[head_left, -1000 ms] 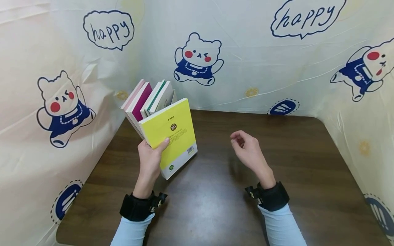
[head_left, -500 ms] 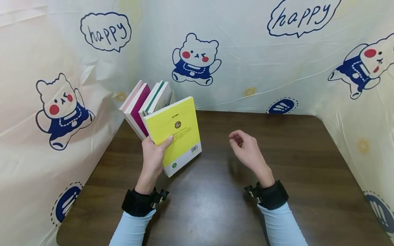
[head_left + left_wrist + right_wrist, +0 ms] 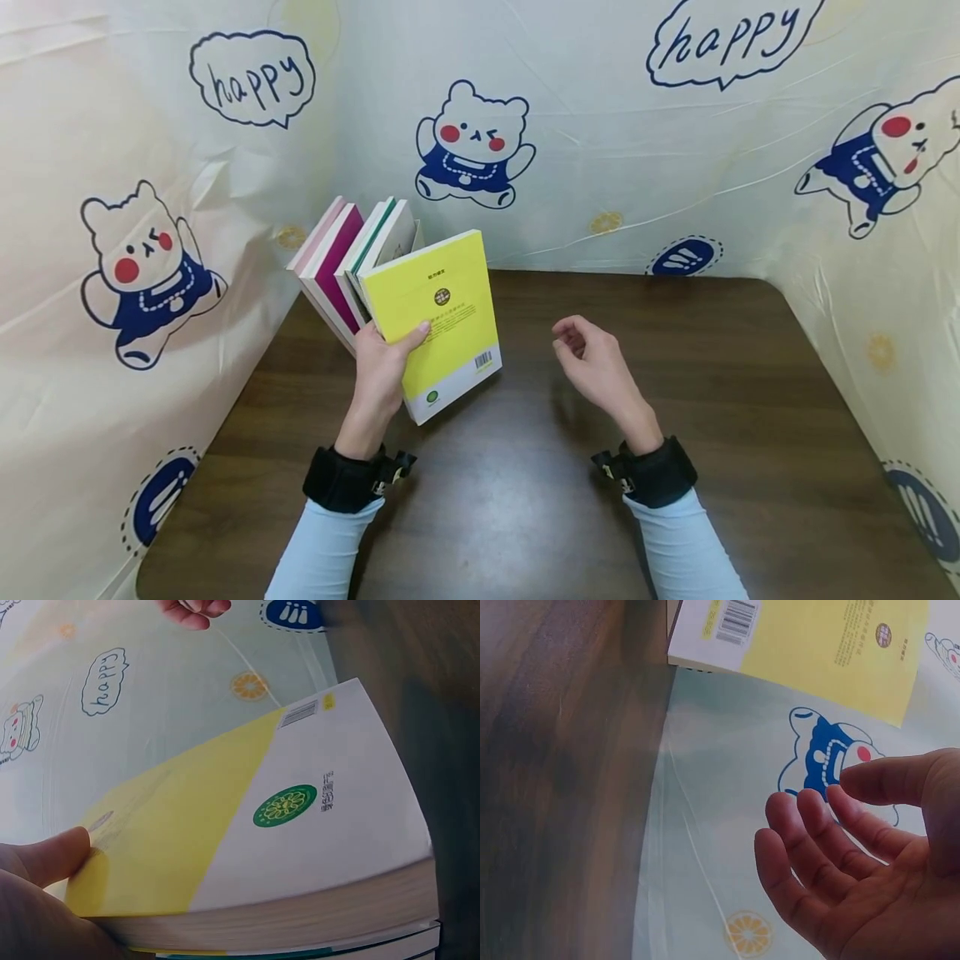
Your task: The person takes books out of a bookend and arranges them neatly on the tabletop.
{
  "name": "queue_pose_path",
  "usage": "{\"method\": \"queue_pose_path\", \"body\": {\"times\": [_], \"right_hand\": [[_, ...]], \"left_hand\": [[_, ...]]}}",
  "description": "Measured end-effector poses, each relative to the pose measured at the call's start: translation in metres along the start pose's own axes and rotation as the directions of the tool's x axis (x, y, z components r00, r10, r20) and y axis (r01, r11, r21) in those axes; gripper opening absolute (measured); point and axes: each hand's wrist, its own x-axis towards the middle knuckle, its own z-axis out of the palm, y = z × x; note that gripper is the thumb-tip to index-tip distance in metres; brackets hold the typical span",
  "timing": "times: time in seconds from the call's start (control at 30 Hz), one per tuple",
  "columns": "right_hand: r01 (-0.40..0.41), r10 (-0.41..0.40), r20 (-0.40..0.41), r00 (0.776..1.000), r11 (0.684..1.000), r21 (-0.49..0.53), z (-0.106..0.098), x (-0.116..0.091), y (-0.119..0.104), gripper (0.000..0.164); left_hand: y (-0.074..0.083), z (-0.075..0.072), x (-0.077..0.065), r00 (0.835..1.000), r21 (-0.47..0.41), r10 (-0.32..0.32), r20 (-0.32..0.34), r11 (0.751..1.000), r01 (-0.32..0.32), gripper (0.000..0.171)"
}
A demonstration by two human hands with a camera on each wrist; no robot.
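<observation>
My left hand grips a thick yellow book by its near left edge, the thumb lying across the cover. White runs along the book's bottom, with a barcode and a green round mark seen in the left wrist view. Just behind and left of it stand several leaning books, among them one with a magenta cover and a white one with a green stripe. The fingers behind the yellow cover are hidden. My right hand hovers over the table to the right, holding nothing, its fingers loosely curled in the right wrist view.
A dark brown wooden table spreads under both hands. Pale sheeting printed with bears and "happy" bubbles rises at its back and sides. Black straps with small cameras wrap both wrists.
My left hand has moved the yellow book to the right and slightly away, widening its offset from the other books. The right hand has stayed nearly still.
</observation>
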Motion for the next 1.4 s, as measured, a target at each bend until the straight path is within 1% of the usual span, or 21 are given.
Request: {"method": "queue_pose_path", "body": {"times": [0.2,0.43,0.63,0.77,0.93,1.07,1.23,1.4], "right_hand": [[-0.007,0.007,0.007,1.000,1.000,0.011,0.005,0.000,0.002,0.018],[-0.018,0.018,0.014,1.000,1.000,0.019,0.012,0.001,0.002,0.024],[-0.014,0.014,0.011,1.000,0.999,0.037,0.021,0.006,0.000,0.031],[-0.021,0.020,0.025,0.999,0.998,0.057,0.030,0.010,-0.002,0.038],[-0.032,0.030,0.022,0.999,0.995,0.092,0.040,0.018,-0.004,0.046],[-0.026,0.024,0.024,0.999,0.993,0.115,0.046,0.028,-0.003,0.053],[-0.010,0.003,0.053,0.999,0.990,0.139,0.051,0.036,-0.002,0.054],[-0.024,0.011,0.079,0.997,0.987,0.158,0.052,0.036,-0.003,0.056]], "left_hand": [[-0.001,0.003,0.005,1.000,0.009,-0.001,0.013,1.000,0.001,0.045],[-0.002,0.006,0.009,0.997,0.000,-0.069,0.047,0.998,0.069,0.048],[-0.004,0.006,0.014,0.992,-0.010,-0.100,0.074,0.995,0.101,0.045],[-0.004,0.006,0.016,0.988,-0.030,-0.117,0.098,0.992,0.121,0.046],[-0.003,0.009,0.019,0.982,-0.057,-0.124,0.141,0.989,0.133,0.049],[-0.003,0.011,0.024,0.979,-0.062,-0.125,0.158,0.989,0.136,0.046],[-0.005,0.012,0.028,0.975,-0.068,-0.128,0.184,0.987,0.142,0.042],[-0.008,0.014,0.030,0.965,-0.082,-0.149,0.217,0.982,0.170,0.046]]}}
